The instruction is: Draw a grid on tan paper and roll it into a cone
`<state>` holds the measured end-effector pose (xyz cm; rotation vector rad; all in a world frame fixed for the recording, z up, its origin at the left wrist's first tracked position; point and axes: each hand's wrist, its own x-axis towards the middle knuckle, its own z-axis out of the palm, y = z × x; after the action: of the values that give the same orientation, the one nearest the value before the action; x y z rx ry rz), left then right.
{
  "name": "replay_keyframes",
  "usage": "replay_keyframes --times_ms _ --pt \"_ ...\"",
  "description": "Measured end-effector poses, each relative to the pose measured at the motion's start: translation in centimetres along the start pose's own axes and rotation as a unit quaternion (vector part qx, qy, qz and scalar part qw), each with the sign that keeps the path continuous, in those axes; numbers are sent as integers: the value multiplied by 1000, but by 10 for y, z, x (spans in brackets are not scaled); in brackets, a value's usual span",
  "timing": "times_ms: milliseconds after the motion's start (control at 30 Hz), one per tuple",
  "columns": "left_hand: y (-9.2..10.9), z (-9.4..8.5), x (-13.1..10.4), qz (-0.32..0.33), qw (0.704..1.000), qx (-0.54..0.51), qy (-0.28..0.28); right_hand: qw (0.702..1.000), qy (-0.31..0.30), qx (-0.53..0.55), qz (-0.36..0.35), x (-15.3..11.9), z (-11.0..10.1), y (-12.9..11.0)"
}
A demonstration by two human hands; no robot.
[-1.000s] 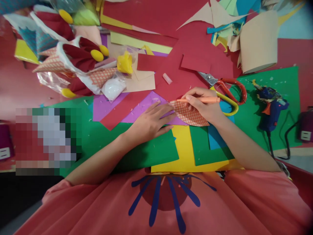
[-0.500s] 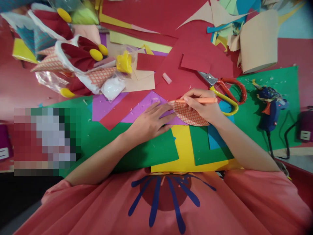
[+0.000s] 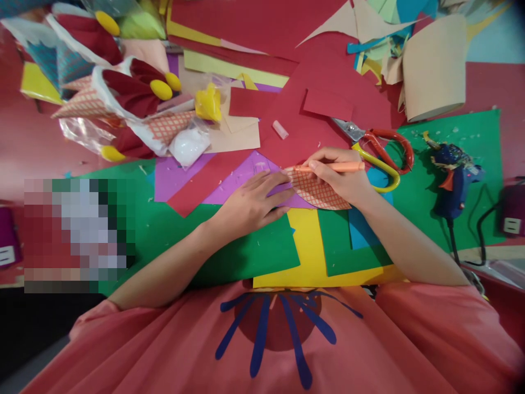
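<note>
The right hand (image 3: 341,174) pinches an orange marker (image 3: 350,167); below and left of this grip, the lattice-patterned paper wedge (image 3: 320,192) tapers toward the left hand (image 3: 255,203), fingers loosely spread.

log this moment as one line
right hand: holds orange marker, tip at patterned paper; left hand: spread over purple sheet beside paper; nearby: scissors, glue gun

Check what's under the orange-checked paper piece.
Purple paper shows along the lower-left edge of the checked piece. What lies beneath its middle can't be seen; the piece covers it.
</note>
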<state>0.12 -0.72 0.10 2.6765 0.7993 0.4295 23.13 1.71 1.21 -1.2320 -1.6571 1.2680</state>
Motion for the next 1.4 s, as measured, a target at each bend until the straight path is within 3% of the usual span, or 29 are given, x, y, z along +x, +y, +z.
replay_keyframes --times_ms 200,467,767,967,1233,1400 --pt "-1 1 -1 -2 1000 -1 -7 999 3 18 45 1 0 -3" --pt "-1 1 0 14 1000 6 22 1000 11 -1 24 -1 2 1" --pt "-1 1 -1 8 1000 0 14 999 -18 -16 44 0 1 -3" --pt "-1 1 -1 1 1000 0 13 999 2 -14 34 -1 2 -2" --pt "-1 0 0 10 1000 -1 14 998 -42 -20 45 0 0 -5" --pt "-1 0 0 5 1000 1 18 999 -11 -13 42 0 2 -5"
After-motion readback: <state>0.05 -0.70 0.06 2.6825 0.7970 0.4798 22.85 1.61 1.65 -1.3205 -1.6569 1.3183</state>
